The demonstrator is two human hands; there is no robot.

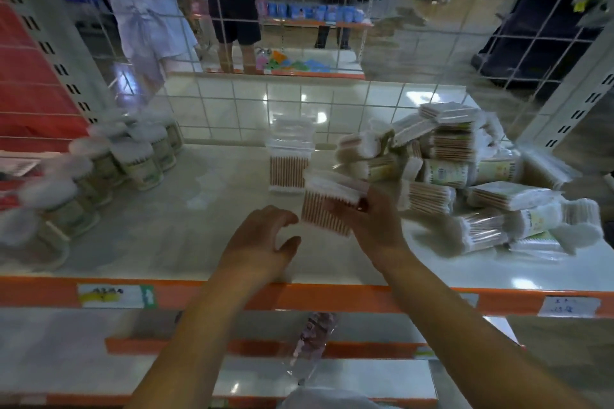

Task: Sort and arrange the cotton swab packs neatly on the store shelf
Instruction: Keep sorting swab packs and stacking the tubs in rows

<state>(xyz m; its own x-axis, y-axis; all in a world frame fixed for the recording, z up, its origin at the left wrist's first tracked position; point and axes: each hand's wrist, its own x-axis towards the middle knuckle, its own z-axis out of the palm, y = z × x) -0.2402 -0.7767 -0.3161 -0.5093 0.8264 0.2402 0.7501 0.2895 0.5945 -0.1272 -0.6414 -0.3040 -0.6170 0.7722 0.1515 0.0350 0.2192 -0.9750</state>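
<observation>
While left hand (262,236) loosely open: one swab pack (327,206) in right-hand grip (372,216).

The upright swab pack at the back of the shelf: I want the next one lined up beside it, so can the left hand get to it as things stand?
Probably yes. The left hand is empty, and bare shelf lies between it and the upright pack. The pack held by the right hand sits just right of that path.
</observation>
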